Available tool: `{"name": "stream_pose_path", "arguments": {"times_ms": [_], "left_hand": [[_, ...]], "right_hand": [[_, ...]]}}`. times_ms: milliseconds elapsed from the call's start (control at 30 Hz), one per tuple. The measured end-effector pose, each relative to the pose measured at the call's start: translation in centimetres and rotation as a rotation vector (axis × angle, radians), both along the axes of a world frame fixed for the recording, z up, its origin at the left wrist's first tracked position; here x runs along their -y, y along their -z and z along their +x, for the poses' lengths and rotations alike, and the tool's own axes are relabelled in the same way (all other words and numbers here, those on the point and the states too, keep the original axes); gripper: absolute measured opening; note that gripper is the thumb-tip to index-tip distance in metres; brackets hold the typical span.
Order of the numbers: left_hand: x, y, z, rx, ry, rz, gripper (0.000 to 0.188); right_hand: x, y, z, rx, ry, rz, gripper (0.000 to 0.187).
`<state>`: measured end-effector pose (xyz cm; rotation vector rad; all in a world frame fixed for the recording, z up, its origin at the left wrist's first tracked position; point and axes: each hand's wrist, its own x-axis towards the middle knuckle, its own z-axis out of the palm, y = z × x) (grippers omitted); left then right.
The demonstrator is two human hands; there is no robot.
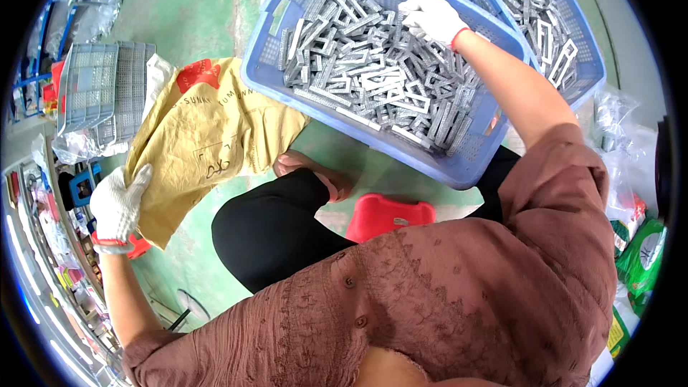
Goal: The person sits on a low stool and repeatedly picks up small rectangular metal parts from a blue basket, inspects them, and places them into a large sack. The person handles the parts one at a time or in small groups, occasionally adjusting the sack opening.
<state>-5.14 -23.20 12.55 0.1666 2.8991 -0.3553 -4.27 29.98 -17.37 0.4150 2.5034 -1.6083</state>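
Note:
My left hand (116, 204), in a white knit glove with a red cuff, grips the edge of a yellow woven sack (208, 125). The thumb lies over the near side of the cloth, and the sack spreads away to the right beside the basket. My right hand (433, 18), gloved alike, is at the far side of a blue plastic basket (344, 109), over a heap of grey metal frame-shaped pieces (373, 64). Its fingers are curled down against the pieces. What they hold, if anything, is hidden.
Another blue basket (584, 36) with similar pieces stands at the far right. Below the first basket is a red stool (387, 216), between my knees. Grey crates (89, 86) and shelving line the left. Plastic bags (620, 143) and a green bag (641, 254) lie at right.

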Motion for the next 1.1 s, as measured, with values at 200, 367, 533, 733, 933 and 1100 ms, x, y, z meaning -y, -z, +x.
{"name": "stream_pose_path", "arguments": {"times_ms": [200,367,533,733,933,1100], "left_hand": [[-5.6,-1.0,4.1,-0.414,0.371,0.078,0.047],[-17.8,4.6,5.3,-0.01,0.684,0.728,0.044],[-22.9,12.7,4.0,1.321,-0.76,1.525,0.065],[-25.2,14.8,3.5,1.055,-0.625,1.889,0.054],[-25.2,14.2,2.3,0.899,-0.5,2.079,0.038],[-25.1,14.5,2.2,0.892,-0.476,2.232,0.03]], "right_hand": [[0.5,-7.4,3.7,-0.068,0.017,-0.703,0.03],[-0.3,-10.3,8.9,-0.131,-0.104,-0.951,0.036],[2.7,-10.4,8.7,-0.124,-0.203,-1.123,0.036],[3.4,-11.2,7.1,-0.138,-0.179,-1.094,0.037],[3.5,-11.1,7.7,-0.267,-0.239,-0.887,0.041],[3.4,-11.4,7.7,-0.324,-0.292,-0.805,0.045]]}}
